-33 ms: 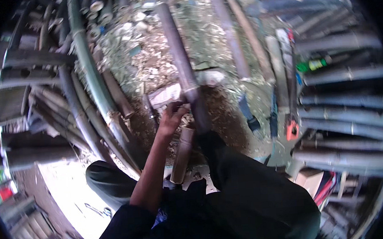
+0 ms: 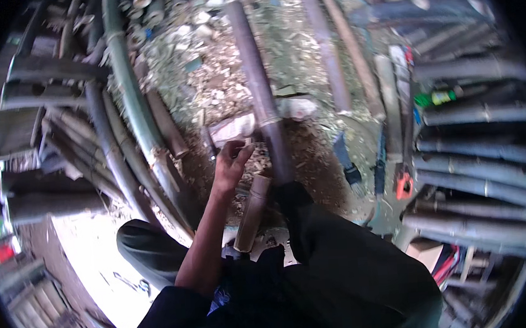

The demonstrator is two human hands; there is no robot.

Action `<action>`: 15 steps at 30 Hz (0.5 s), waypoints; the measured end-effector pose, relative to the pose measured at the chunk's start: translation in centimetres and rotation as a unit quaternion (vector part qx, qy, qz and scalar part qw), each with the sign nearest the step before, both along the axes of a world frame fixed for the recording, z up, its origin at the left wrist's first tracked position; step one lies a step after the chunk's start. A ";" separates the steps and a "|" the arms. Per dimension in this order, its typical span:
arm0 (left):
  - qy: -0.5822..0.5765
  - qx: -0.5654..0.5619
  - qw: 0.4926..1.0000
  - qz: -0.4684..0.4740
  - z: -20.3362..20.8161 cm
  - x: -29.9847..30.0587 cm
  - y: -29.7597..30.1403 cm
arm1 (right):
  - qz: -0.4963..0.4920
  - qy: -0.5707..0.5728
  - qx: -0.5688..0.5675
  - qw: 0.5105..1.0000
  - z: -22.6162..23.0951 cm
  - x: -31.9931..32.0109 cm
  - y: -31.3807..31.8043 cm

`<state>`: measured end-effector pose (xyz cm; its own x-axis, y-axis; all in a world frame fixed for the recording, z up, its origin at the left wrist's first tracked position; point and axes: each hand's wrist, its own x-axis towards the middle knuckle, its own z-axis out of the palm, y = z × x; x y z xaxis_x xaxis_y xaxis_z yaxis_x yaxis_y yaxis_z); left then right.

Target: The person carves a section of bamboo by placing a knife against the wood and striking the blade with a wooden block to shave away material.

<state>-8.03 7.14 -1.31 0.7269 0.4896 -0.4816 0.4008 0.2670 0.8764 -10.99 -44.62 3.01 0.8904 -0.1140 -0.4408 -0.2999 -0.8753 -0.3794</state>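
Head view, left to right. Stacked bamboo (image 2: 46, 118) fills the left edge of the ground. A green pole (image 2: 124, 82) curves down from the top beside darker ones. The left hand (image 2: 231, 161) reaches up from the lower edge on a bare forearm. Its fingers are curled narrow, thumb raised, just left of the long dark pole (image 2: 261, 97). Whether it pinches anything cannot be told. A whitish wrapper (image 2: 231, 129) lies just above the hand. A short tan bamboo piece (image 2: 252, 212) lies just below it, slanting toward the person's lap. The dark pole runs from the top edge down to the dark trousers (image 2: 355, 267). Wood chips (image 2: 220, 81) litter the ground around it. The right hand is out of sight. Further right lie a blue-handled tool (image 2: 347, 161) and an orange tool (image 2: 403, 184), then more poles (image 2: 475, 149) stacked at the right edge. Hand and pole lie as they did an instant earlier, with no visible shift.
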 end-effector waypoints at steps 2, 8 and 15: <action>0.070 0.143 0.984 -0.083 4.1 -4.9 1.1 | -0.009 0.016 -0.014 1.000 1.5 1.8 2.4; 0.251 0.352 0.899 -0.071 2.4 -8.8 -8.4 | 0.276 -0.094 0.216 0.932 1.5 16.5 18.8; -0.103 -0.280 0.942 0.151 9.9 -8.1 1.7 | 0.176 0.224 0.456 0.843 6.1 18.2 30.0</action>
<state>-16.09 8.80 8.60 0.7013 0.4015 -0.5891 0.0680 0.7849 0.6159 7.23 -14.66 9.14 0.5185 0.6913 -0.5032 -0.3741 -0.3458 -0.8605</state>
